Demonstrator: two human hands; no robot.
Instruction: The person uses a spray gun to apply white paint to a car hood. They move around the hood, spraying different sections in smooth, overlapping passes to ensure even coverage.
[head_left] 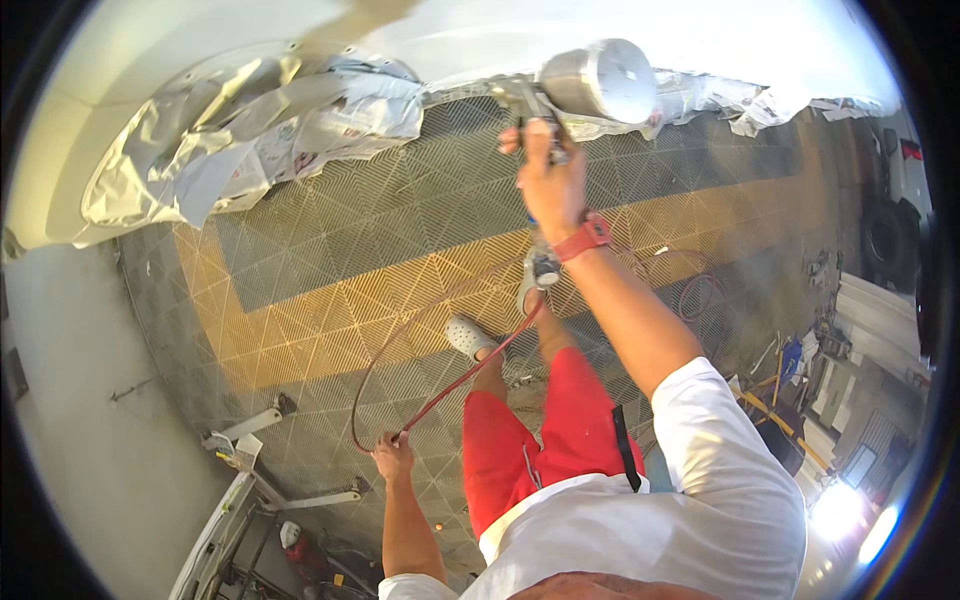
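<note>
My right hand [550, 180], with a red watch [583, 237] on its wrist, is wrapped round the handle of a spray gun. The spray gun [520, 92] carries a silver metal cup [598, 80], which lies sideways close to a white vehicle body panel [470, 35]. From the gun's lower end a red air hose [470, 375] runs down to my left hand [393, 456]. The fingers of that hand are closed round the hose, off to the left of my legs. Some of the hose loops away over the floor.
Crinkled masking sheets [300, 120] hang along the panel's lower edge. Grey and tan floor tiles [330, 330] lie under my feet. More hose [705, 295] coils on the floor at right. Metal stand legs [320, 497] stand lower left; a bright lamp [838, 512] shines lower right.
</note>
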